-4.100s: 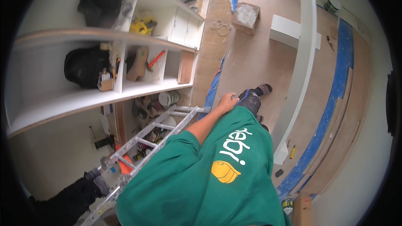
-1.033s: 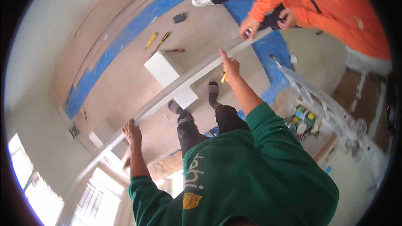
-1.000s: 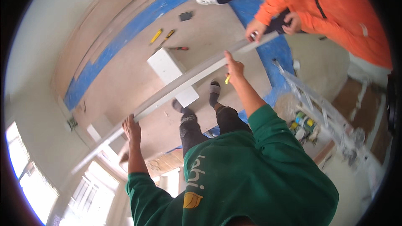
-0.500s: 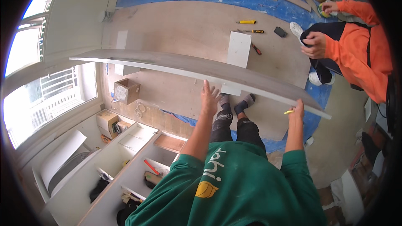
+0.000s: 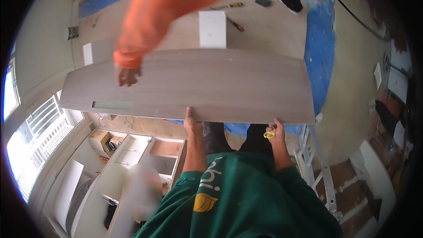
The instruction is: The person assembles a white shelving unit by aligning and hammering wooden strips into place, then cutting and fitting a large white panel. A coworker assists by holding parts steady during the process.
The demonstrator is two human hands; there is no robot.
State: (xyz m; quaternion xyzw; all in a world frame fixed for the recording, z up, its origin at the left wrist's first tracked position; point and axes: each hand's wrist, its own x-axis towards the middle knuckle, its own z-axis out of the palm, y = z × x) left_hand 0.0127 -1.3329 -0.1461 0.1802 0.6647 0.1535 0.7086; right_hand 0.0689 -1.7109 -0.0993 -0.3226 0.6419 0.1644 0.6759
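A long grey-brown wood-grain board [image 5: 198, 86] lies across in front of me, its broad face up. Near its left end is a narrow pale rectangle [image 5: 112, 105], a recess or cutout. My left hand [image 5: 192, 125] is closed on the near edge, thumb on top and fingers hidden beneath. Farther right, my right hand [image 5: 276, 133] grips the same edge. A small yellow ring-shaped thing [image 5: 269, 135] is also at its fingers. Over the board's left part hangs a co-worker's hand [image 5: 128, 76], at the end of an orange sleeve [image 5: 147, 22].
On the floor beyond are a white block [image 5: 212, 28], screwdrivers [image 5: 235, 24] and a dark block [image 5: 263, 1]. A metal stepladder [image 5: 325, 167] stands by my right side. White open cabinets [image 5: 128, 154] lie at the left. Something pale and blurred [image 5: 143, 189] is in front of them.
The board has turned from nearly edge-on to broad face up, and both my hands now grip its near edge. The co-worker has moved from the right to across the board's far side.
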